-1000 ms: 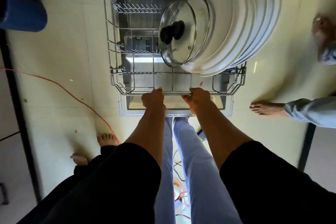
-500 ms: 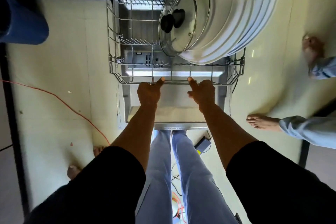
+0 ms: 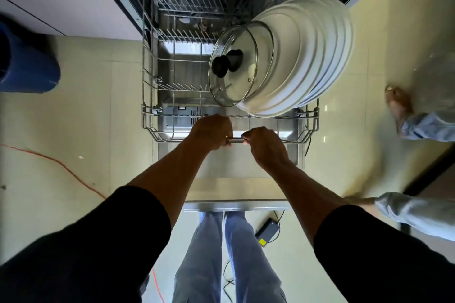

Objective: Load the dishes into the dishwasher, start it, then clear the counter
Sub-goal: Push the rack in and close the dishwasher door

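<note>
Loading seems done: white plates (image 3: 315, 56) and a glass lid (image 3: 236, 74) stand on edge at the right of the rack (image 3: 147, 115), over the open door (image 3: 236, 187); left hand (image 3: 213, 131) and right hand (image 3: 264, 146) both grip its front rail (image 3: 236, 140) (fingers curled round); pushing in, starting and counter-clearing remain.

White plates (image 3: 317, 56), clear lid (image 3: 236, 66) with black knob (image 3: 227, 63), silver rack (image 3: 157, 130).
</note>
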